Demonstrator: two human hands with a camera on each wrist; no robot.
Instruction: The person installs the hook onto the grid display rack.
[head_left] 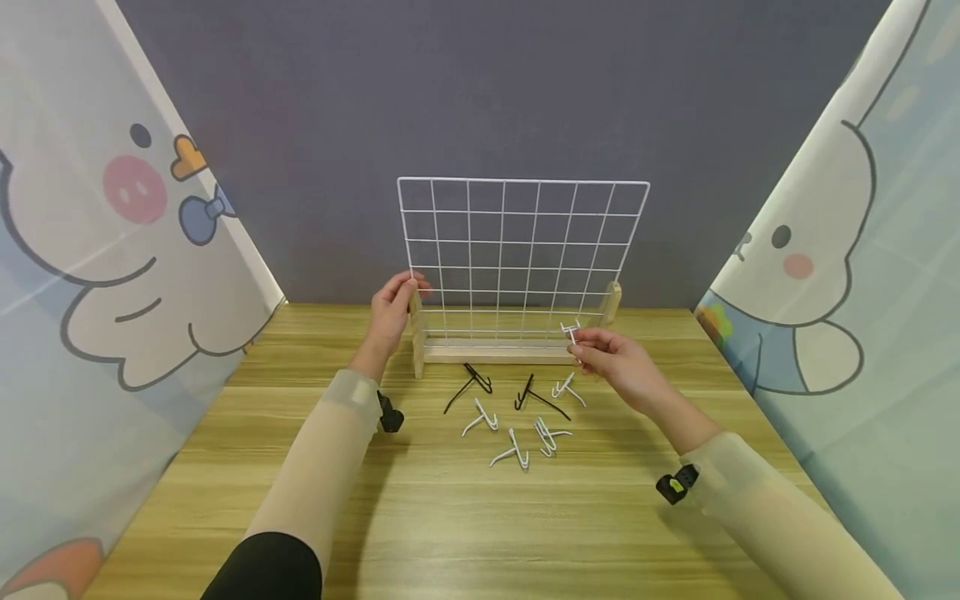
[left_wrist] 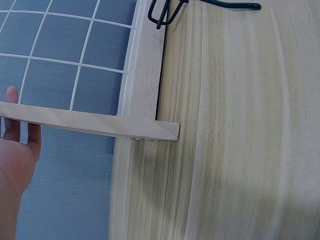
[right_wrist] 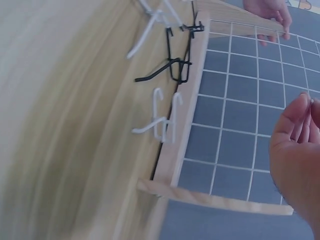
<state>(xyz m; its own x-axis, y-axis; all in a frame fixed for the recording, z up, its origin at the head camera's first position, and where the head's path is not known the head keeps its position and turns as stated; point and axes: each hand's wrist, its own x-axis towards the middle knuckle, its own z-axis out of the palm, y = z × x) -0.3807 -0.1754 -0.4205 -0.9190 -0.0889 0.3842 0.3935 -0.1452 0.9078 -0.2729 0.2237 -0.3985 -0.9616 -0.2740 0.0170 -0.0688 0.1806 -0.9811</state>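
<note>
A white wire grid panel (head_left: pixel 522 180) stands tilted in a pale wooden stand (head_left: pixel 491 356). My left hand (head_left: pixel 389 315) holds the stand's left wooden post (head_left: pixel 417 337) near its upper end; in the left wrist view its fingers reach behind the post (left_wrist: pixel 95 121). Between thumb and fingers, my right hand (head_left: pixel 621 367) pinches a white wire hook (head_left: pixel 571 331), its forked end up, in front of the grid's lower right part. The right wrist view shows the right hand (right_wrist: pixel 295 140) before the grid, with the held hook mostly hidden.
On the wooden table (head_left: pixel 465 533), before the stand, lie two black hooks (head_left: pixel 474 377) and several white hooks (head_left: pixel 513 452). A right wooden post (head_left: pixel 611 304) supports the grid. Behind is a dark grey panel (head_left: pixel 517 92); cartoon-printed cloths (head_left: pixel 82 242) flank both sides.
</note>
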